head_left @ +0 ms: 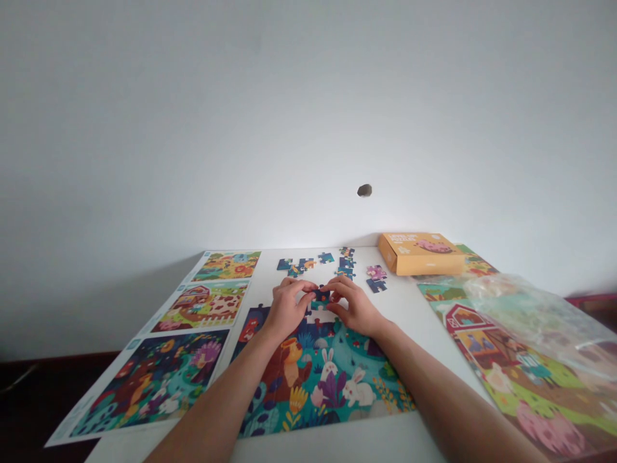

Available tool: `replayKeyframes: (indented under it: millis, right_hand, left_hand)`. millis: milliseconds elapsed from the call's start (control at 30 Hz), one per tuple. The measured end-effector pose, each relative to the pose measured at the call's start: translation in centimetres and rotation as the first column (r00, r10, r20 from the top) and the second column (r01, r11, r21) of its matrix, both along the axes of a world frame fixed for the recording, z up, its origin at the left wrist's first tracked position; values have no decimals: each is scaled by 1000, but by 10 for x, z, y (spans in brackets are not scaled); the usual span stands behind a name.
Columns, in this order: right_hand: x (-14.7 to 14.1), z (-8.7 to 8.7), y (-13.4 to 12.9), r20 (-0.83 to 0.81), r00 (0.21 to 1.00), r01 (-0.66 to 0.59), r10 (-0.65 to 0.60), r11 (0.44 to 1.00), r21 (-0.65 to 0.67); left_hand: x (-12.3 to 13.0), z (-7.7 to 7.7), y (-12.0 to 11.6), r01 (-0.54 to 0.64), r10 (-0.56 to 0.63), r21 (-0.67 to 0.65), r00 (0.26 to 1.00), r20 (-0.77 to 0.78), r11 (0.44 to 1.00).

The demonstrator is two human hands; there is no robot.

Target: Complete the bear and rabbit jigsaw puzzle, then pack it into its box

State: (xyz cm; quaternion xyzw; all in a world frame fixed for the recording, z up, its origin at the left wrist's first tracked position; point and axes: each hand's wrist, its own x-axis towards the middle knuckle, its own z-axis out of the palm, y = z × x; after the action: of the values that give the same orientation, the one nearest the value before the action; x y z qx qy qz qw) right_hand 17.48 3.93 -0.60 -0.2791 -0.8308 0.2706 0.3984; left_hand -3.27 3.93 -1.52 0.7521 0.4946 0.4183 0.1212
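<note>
Between both hands is a dark blue jigsaw puzzle piece (321, 296), held just above the top edge of a partly joined jigsaw puzzle (308, 379). My left hand (290, 303) pinches the piece's left side with thumb and fingers. From the other side, my right hand (353, 305) grips its right edge, fingers bent. The joined part shows white rabbits, a brown animal and plants on a dark blue and teal ground. Loose puzzle pieces (297, 266) lie beyond my left hand. Others, among them a purple piece (376, 272), lie beyond my right hand.
A yellow puzzle box (420, 254) stands at the back right against the white wall (308, 128), which has a small hole (364, 190). A reference sheet (193, 308) with three pictures lies at the left. At the right, clear plastic (535, 321) covers part of a farm puzzle (520, 373).
</note>
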Motion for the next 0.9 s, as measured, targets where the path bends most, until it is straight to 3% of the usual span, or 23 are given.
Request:
replayKeyframes:
  millis: [200, 333, 467, 600, 767, 900]
  right_hand:
    - [-2, -6, 2, 33, 999, -26, 28, 998, -55]
    - [-3, -8, 2, 39, 998, -40, 43, 996, -78]
    - [0, -5, 3, 42, 999, 0, 3, 997, -71]
    - [3, 0, 5, 61, 995, 84, -81, 995, -53]
    - [3, 0, 6, 62, 996, 79, -71, 988, -132]
    - [3, -5, 9, 59, 993, 112, -102, 971, -209]
  left_hand:
    - [3, 7, -7, -96, 74, -125, 983, -171, 988]
    - [4, 11, -10, -109, 71, -180, 976, -207, 978]
    - [4, 11, -9, -99, 68, -172, 982, -179, 980]
    - [4, 8, -6, -16, 8, -108, 997, -78, 994]
    - [4, 3, -3, 86, -84, -76, 996, 28, 993]
    - [4, 0, -3, 84, -84, -77, 996, 10, 993]
